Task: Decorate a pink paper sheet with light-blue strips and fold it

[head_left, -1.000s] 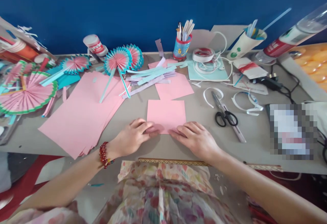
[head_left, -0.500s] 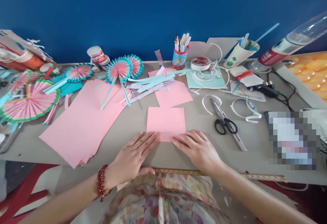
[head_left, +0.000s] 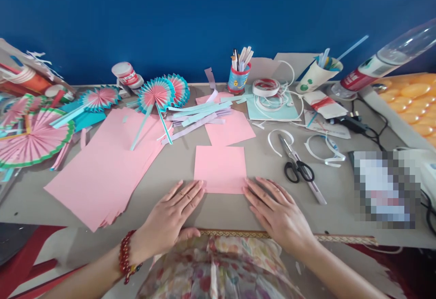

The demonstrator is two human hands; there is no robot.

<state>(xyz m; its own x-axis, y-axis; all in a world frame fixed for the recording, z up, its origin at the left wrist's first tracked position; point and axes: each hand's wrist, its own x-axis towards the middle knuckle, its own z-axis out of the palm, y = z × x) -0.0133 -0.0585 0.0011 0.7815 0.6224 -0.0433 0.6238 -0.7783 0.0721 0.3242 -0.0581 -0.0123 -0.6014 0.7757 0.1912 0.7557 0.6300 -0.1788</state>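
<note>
A small pink sheet of paper (head_left: 220, 166) lies flat on the grey table in front of me. At its lower left corner rest the fingertips of my left hand (head_left: 175, 212), which is flat with the thumb out to the side. My right hand (head_left: 279, 212) lies at the lower right corner, fingers stretched and a little apart, the fingertips touching the paper's edge. Neither hand grips anything. Behind this sheet is another pink piece of paper (head_left: 231, 128), partly under light blue and lilac paper strips (head_left: 200, 112).
Left of me are a stack of pink paper (head_left: 102, 171), pleated paper fans (head_left: 155, 94) and a watermelon-coloured fan (head_left: 37, 137). To the right lie scissors (head_left: 295, 160), white tape loops (head_left: 325, 150) and a blurred-out object (head_left: 384, 187). A pen holder (head_left: 239, 80) and a bottle (head_left: 374, 69) stand behind.
My hands have moved apart, outward from the middle of the paper's lower edge to its two corners. The whole view has shifted slightly.
</note>
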